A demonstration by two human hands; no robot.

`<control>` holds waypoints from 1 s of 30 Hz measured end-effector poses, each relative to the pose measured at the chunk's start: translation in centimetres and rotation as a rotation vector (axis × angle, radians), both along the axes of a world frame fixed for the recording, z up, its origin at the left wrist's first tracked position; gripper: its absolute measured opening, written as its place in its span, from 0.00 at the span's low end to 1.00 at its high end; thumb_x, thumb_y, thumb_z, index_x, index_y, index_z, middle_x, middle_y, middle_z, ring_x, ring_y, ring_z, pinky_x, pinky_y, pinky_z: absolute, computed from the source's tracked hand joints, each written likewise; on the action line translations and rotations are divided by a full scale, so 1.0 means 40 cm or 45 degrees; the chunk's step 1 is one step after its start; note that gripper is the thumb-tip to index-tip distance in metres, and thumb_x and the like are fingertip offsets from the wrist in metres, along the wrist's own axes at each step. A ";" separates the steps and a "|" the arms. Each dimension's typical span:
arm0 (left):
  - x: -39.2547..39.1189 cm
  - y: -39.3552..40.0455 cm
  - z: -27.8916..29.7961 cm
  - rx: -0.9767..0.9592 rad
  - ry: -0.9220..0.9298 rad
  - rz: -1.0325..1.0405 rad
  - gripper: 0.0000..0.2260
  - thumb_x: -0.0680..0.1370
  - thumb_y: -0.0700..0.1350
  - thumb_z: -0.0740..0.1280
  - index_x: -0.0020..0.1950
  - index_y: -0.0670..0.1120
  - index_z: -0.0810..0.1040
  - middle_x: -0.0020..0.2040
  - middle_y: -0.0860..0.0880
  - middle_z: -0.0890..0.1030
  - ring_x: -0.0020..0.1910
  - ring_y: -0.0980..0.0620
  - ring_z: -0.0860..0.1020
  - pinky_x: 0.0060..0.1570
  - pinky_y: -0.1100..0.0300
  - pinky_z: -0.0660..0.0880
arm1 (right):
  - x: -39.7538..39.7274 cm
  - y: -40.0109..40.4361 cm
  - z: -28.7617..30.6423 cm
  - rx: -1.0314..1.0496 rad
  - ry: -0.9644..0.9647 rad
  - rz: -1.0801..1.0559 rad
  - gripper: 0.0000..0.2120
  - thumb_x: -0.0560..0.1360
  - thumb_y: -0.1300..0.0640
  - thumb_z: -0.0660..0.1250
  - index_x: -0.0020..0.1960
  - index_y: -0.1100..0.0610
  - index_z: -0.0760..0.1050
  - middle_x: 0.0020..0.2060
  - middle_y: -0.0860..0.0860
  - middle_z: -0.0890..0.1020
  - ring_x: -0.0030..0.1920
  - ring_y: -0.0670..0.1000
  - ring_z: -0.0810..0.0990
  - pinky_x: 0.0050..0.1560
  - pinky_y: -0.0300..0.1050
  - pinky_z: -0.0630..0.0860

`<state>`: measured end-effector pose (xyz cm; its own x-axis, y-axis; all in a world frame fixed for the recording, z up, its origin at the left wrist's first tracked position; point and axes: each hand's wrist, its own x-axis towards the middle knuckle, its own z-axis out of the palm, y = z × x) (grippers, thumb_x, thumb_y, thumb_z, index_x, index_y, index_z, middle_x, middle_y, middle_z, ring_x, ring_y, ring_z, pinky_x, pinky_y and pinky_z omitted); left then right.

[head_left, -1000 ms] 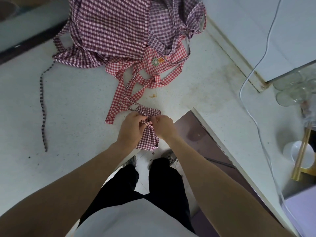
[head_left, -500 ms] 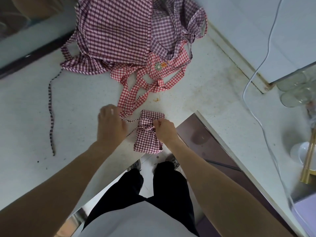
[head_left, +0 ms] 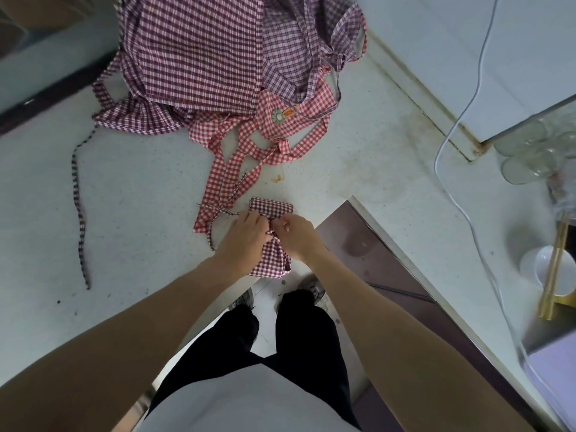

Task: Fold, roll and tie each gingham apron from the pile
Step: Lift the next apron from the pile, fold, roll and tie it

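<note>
**Tying the rolled apron**

My left hand [head_left: 246, 236] and right hand [head_left: 296, 236] meet, fingers curled, pinching the thin tie atop the rolled gingham apron [head_left: 271, 238] at the speckled counter's [head_left: 140, 194] near edge. The crumpled checked pile [head_left: 218, 63] lies beyond.

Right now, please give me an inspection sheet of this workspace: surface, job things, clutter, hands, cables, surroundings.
Surface: pale speckled counter, stained near the wall joint, small orange crumb.
Job's things: rolled apron at the counter's front edge; pile of aprons behind it; red gingham apron with straps trailing toward the roll.
Clutter: loose dark checked strap on the left.
Hands: left hand and right hand both pinch the tie at the roll's middle.
Cables: white cable runs along the right counter.
Surroundings: glasses, white bowl with chopsticks.
</note>
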<state>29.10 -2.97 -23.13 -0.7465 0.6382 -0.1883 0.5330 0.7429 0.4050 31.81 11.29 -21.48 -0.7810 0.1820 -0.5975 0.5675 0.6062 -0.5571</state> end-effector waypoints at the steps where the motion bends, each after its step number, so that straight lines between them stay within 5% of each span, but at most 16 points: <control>1: -0.001 -0.009 -0.003 0.068 0.004 -0.020 0.10 0.72 0.36 0.74 0.46 0.40 0.74 0.43 0.45 0.74 0.46 0.45 0.74 0.45 0.53 0.72 | -0.001 0.002 0.003 -0.007 0.002 -0.002 0.12 0.84 0.51 0.57 0.46 0.56 0.71 0.44 0.50 0.76 0.45 0.51 0.73 0.40 0.42 0.63; 7: -0.016 -0.038 0.004 0.246 0.112 -0.140 0.10 0.72 0.36 0.73 0.42 0.42 0.72 0.35 0.50 0.70 0.35 0.53 0.68 0.33 0.59 0.67 | -0.002 0.000 -0.006 -0.033 0.009 -0.057 0.13 0.83 0.52 0.59 0.54 0.59 0.79 0.53 0.53 0.81 0.51 0.52 0.77 0.49 0.42 0.69; 11: -0.027 -0.050 -0.014 0.241 0.157 -0.283 0.08 0.74 0.39 0.70 0.51 0.42 0.75 0.42 0.47 0.75 0.42 0.50 0.72 0.41 0.59 0.70 | -0.004 0.005 -0.002 -0.059 0.003 -0.118 0.12 0.82 0.53 0.62 0.54 0.58 0.82 0.53 0.52 0.83 0.50 0.50 0.79 0.49 0.41 0.71; 15: -0.048 -0.049 -0.011 0.165 0.149 -0.250 0.05 0.73 0.40 0.73 0.48 0.42 0.80 0.43 0.47 0.77 0.43 0.49 0.75 0.41 0.59 0.74 | -0.005 0.008 0.007 -0.130 -0.011 -0.143 0.12 0.81 0.51 0.65 0.54 0.57 0.82 0.53 0.51 0.84 0.48 0.49 0.78 0.48 0.41 0.71; 19: -0.052 -0.042 -0.019 0.044 -0.097 -0.076 0.06 0.79 0.42 0.67 0.46 0.41 0.80 0.46 0.45 0.77 0.46 0.48 0.76 0.49 0.54 0.76 | -0.003 -0.003 0.014 -0.145 0.007 -0.136 0.11 0.81 0.51 0.65 0.53 0.57 0.81 0.51 0.51 0.82 0.47 0.49 0.78 0.45 0.40 0.71; 22: -0.074 -0.025 -0.005 -0.058 -0.353 -0.040 0.11 0.80 0.42 0.63 0.38 0.43 0.77 0.39 0.46 0.77 0.39 0.49 0.75 0.49 0.48 0.76 | 0.016 -0.009 0.009 -0.213 0.059 -0.115 0.03 0.80 0.53 0.66 0.50 0.52 0.76 0.49 0.49 0.81 0.48 0.49 0.78 0.45 0.41 0.70; 25: -0.094 0.006 0.034 -0.295 -0.557 -0.134 0.10 0.83 0.40 0.58 0.55 0.43 0.80 0.50 0.46 0.81 0.49 0.51 0.78 0.58 0.54 0.74 | 0.054 -0.002 -0.002 -0.312 0.154 0.022 0.11 0.73 0.59 0.73 0.45 0.47 0.72 0.48 0.47 0.76 0.48 0.46 0.73 0.50 0.43 0.69; 27: -0.107 0.014 0.033 -0.330 -0.578 -0.134 0.12 0.84 0.41 0.57 0.62 0.43 0.77 0.56 0.46 0.81 0.55 0.49 0.78 0.61 0.56 0.72 | 0.078 -0.011 -0.011 -0.280 0.212 0.030 0.14 0.69 0.53 0.77 0.45 0.44 0.72 0.51 0.47 0.73 0.53 0.48 0.71 0.55 0.46 0.70; 30: -0.103 0.030 0.014 -0.287 -0.684 0.106 0.12 0.83 0.42 0.60 0.64 0.40 0.76 0.59 0.42 0.80 0.49 0.53 0.78 0.52 0.59 0.74 | 0.089 -0.041 -0.031 -0.222 0.325 -0.206 0.14 0.66 0.47 0.80 0.44 0.45 0.77 0.51 0.44 0.71 0.57 0.50 0.70 0.62 0.48 0.70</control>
<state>24.99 -1.77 -22.58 -0.5550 0.4816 -0.6782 0.2331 0.8727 0.4290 35.38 9.64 -22.71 -0.8785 0.2277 -0.4199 0.4776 0.4030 -0.7807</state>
